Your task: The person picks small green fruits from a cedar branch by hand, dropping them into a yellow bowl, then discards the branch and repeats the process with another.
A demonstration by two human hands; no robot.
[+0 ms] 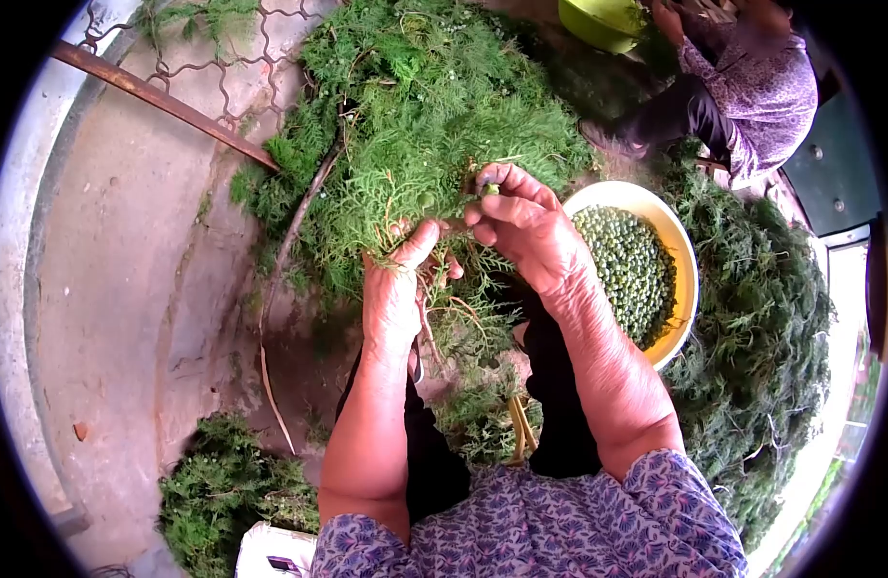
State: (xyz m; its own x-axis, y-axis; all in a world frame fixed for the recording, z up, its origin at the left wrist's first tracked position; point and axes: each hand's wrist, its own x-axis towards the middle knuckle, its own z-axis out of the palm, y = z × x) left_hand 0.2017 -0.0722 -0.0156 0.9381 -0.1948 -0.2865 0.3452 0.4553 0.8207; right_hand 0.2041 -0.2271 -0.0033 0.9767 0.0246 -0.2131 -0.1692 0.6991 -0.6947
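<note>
The right hand (529, 231), at centre frame, is closed in a fingertip pinch: thumb and forefinger meet on a small green berry (489, 190) at the edge of the foliage. The left hand (394, 294), just left of it and below, is clenched around a sprig (460, 313) of scaly, feathery green; the thumb presses the stems against the fingers, and the loose tips hang down toward the lap. The two hands almost touch. The berry appears light, firm and round, so it is likely to roll or slip from a loose pinch; grip it at its sides, close to where it joins the twig. The sprig looks soft and springy at the tips and stiffer at the woody stem, which is the better place to hold it. Above the hands, a large heap of cut branches (415, 96) fills the upper centre. Right of the right wrist stands a yellow bowl (690, 260), filled with green berries (632, 270). A second heap (762, 337) lies along the right edge, a smaller one (222, 491) at lower left. The concrete floor (126, 289) and a rusty bar (155, 96) occupy the left. Another person (752, 87) crouches at upper right beside a green basin (598, 19).
</note>
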